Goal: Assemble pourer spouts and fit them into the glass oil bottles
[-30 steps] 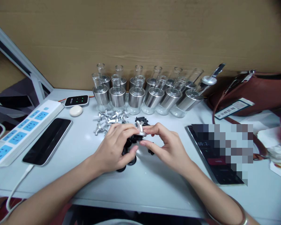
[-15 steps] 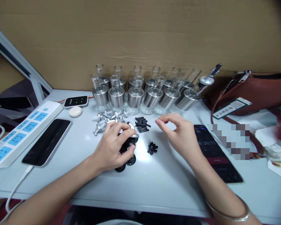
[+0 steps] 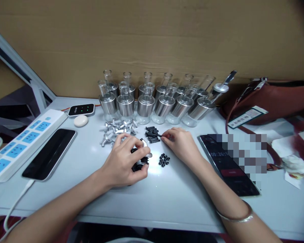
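My left hand is closed around a silver-topped black stopper with a ribbed underside, held just above the table. Dark round pieces lie partly hidden under that hand. At the edge of a pile of thin black tubes, the fingertips of my right hand pinch one black tube. Between the hands and nearer to me is a cluster of small black rings. Silver spouts lie heaped behind my left hand.
Two rows of glass bottles with metal sleeves stand along the cardboard wall; the rightmost carries a spout. Left are a power strip, a phone and a white disc. Right are a dark phone and a brown bag.
My right hand has moved left to the pile and now pinches a black tube. My left hand keeps its hold on the stopper and has moved slightly.
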Demonstrator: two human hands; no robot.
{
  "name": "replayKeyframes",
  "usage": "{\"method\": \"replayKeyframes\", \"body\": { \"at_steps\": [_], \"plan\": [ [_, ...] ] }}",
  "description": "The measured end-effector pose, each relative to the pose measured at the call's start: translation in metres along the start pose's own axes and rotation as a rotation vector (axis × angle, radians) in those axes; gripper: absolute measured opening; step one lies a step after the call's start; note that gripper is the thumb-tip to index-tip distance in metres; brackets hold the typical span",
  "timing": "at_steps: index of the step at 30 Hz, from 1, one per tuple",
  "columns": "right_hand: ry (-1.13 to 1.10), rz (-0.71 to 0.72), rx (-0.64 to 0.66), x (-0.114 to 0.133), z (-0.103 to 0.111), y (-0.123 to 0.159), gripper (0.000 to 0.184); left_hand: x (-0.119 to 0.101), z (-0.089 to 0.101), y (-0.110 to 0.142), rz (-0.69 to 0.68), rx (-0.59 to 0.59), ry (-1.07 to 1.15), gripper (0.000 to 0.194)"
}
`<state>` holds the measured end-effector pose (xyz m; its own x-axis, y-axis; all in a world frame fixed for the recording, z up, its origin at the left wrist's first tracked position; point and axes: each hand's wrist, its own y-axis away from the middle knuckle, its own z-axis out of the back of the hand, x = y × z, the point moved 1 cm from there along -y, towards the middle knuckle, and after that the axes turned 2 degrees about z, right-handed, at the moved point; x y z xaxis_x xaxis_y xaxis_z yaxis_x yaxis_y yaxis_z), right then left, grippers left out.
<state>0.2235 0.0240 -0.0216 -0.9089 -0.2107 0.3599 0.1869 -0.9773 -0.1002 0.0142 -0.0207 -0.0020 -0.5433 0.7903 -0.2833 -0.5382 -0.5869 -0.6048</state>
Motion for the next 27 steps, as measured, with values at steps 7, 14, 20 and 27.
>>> {"method": "replayKeyframes", "body": {
  "at_steps": [7,14,20,27],
  "plan": [
    [-0.073,-0.042,-0.1,0.001,0.007,0.002,0.012,0.001,-0.001,0.001,0.002,0.001,-0.023,0.017],
    [-0.621,-0.121,-0.173,0.011,0.016,0.008,0.01,0.0,-0.001,0.0,-0.025,-0.026,-0.013,0.018],
    [-1.036,-0.156,-0.043,0.023,0.017,0.012,0.017,0.002,-0.003,0.001,-0.022,-0.008,0.058,0.015],
    [-1.121,-0.137,-0.12,0.027,0.021,0.014,0.021,0.005,-0.004,0.003,-0.067,0.029,0.097,0.012]
  ]
}}
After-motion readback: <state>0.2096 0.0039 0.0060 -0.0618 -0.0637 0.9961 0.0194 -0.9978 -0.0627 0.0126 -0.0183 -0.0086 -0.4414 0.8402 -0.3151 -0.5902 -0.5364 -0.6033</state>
